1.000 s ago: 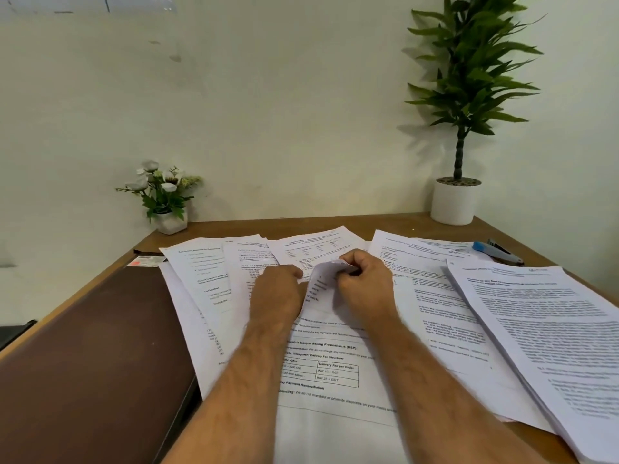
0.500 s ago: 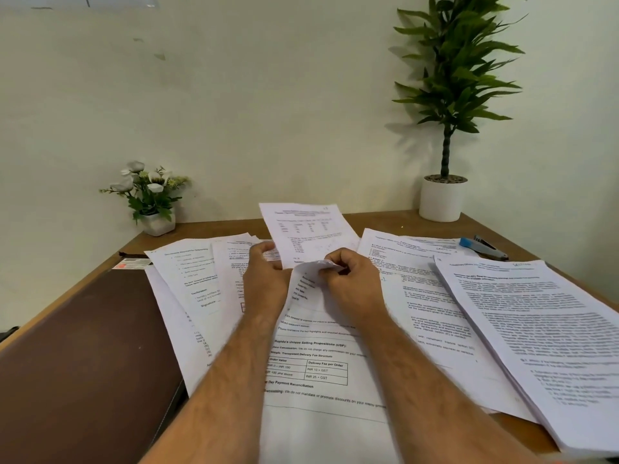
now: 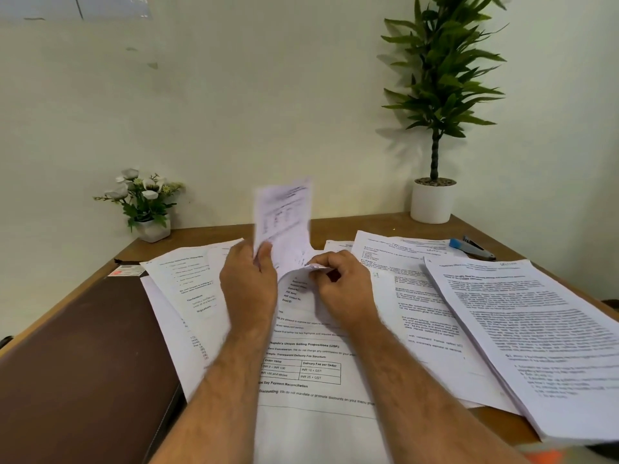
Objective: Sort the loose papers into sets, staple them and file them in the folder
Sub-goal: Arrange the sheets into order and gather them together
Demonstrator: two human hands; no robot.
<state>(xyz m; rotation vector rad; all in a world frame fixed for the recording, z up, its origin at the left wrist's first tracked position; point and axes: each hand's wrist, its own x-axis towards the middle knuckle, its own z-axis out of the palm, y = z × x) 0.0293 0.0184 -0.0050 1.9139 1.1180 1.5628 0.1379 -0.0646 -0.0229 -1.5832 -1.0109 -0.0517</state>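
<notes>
Printed white sheets lie spread over the wooden desk [image 3: 361, 222]. My left hand [image 3: 248, 289] pinches a single sheet [image 3: 283, 216] and holds it up nearly upright, blurred. My right hand [image 3: 338, 289] pinches the curled top corner of the sheet with a fee table [image 3: 301, 370] lying in front of me. A thick stack of papers [image 3: 529, 329] lies at the right, more sheets [image 3: 187, 283] fan out at the left. A dark brown folder [image 3: 80, 363] lies shut at the left. A blue stapler [image 3: 469, 247] sits at the back right.
A tall potted plant [image 3: 432, 202] stands at the back right corner and a small flower pot [image 3: 150, 226] at the back left, both against the wall. A small red-and-white card [image 3: 125, 271] lies by the folder's far end.
My left hand has lifted a sheet from flat on the desk to nearly upright. My right hand has kept its pinch on the curled corner.
</notes>
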